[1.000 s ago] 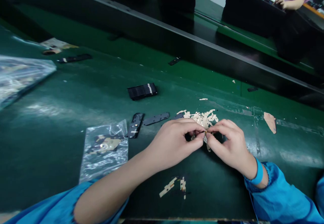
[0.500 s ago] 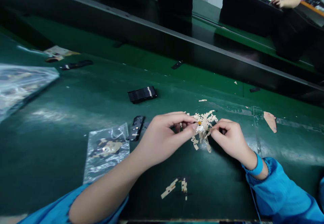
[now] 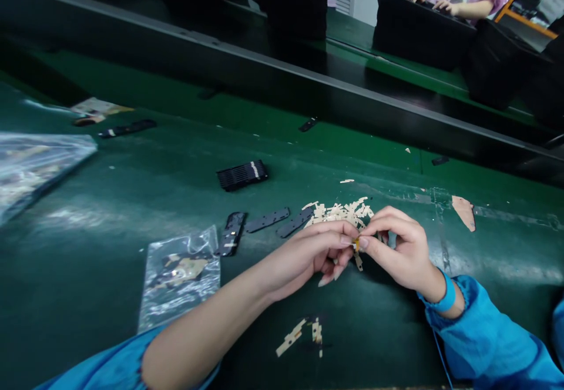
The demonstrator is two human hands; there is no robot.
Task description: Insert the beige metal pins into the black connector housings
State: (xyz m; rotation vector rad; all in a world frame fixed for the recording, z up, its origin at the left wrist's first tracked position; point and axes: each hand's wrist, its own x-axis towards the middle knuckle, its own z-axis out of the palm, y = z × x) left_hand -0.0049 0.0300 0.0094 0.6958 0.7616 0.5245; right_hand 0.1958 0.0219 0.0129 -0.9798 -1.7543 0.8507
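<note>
A small orange-and-white piece (image 3: 356, 244), too small to name more closely, is pinched between the fingertips of both hands. My left hand (image 3: 304, 258) grips it from the left with thumb and forefinger, the other fingers curled below. From the right, the thumb and forefinger of my right hand (image 3: 399, 249) close on it; a blue band circles that wrist. Just behind the hands lies a loose pile of cream-coloured flat cut pieces (image 3: 337, 212), partly hidden by them. Two dark flat strips (image 3: 268, 219) rest left of the pile.
Left of my hands are a clear bag (image 3: 176, 284) with pieces inside, a black part (image 3: 232, 234) and a ribbed black block (image 3: 242, 175). A larger bag (image 3: 48, 149) lies far left. A few cream strips (image 3: 291, 338) sit near the front. Beyond a dark rail, another person works.
My left hand has turned and come nearer the right, bringing the orange piece off the pile. My right fingertips now pinch it too. Dark strips behind the left hand have come into view.
</note>
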